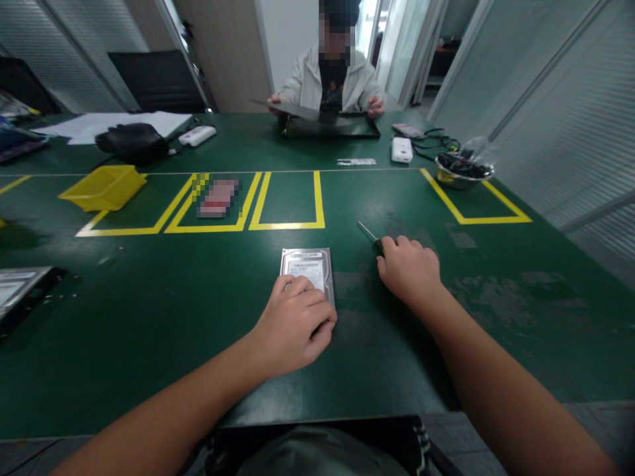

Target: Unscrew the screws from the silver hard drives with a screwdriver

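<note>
A silver hard drive point(306, 259) with a white label lies flat on the green table, its near part covered by my left hand point(297, 324). The fingers of that hand are curled over the drive and grip it by its sides. To the right of it, my right hand point(409, 268) is closed round the dark handle of a screwdriver point(367, 231). The thin metal shaft points up and to the left, away from the drive. Most of the handle is hidden inside my fist.
Yellow tape marks rectangles point(288, 226) on the table point(149, 317). A yellow bin point(106, 188) stands left, and a metal bowl point(464, 173) of dark small items right. Another drive-like device point(24, 287) lies at the left edge. Across the table a person point(302, 76) handles a dark panel point(330, 125).
</note>
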A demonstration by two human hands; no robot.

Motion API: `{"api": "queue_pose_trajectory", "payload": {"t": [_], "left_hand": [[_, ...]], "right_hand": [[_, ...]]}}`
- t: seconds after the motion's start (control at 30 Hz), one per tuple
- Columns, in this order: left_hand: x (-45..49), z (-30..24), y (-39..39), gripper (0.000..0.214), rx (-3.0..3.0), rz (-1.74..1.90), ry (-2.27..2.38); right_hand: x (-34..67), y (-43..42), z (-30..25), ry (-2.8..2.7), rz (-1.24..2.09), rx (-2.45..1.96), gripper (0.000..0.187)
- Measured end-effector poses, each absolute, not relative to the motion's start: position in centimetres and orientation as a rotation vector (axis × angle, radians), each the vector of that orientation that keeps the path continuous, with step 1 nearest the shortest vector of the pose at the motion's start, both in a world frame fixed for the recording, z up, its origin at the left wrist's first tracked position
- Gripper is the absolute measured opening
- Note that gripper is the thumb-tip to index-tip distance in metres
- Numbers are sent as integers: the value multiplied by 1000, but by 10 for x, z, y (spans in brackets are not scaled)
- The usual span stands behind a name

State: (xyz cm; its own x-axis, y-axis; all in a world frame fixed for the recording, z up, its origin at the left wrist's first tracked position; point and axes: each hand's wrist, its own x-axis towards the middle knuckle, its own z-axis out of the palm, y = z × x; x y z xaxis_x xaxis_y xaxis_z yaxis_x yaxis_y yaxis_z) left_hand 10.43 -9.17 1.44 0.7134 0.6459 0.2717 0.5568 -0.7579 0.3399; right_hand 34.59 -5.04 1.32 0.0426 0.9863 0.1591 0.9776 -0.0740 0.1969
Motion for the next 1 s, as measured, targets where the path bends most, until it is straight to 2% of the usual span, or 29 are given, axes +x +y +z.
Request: {"api": "queue_pose_trajectory", "payload": {"t": [0.77,1.0], "left_hand": [[107,13,-93,10,2733,548,996],[105,13,-92,11,2745,544,973]], "right_hand": [[348,-48,11,2129,412,2239,20],[352,-46,18,2300,469,2414,26]]}}
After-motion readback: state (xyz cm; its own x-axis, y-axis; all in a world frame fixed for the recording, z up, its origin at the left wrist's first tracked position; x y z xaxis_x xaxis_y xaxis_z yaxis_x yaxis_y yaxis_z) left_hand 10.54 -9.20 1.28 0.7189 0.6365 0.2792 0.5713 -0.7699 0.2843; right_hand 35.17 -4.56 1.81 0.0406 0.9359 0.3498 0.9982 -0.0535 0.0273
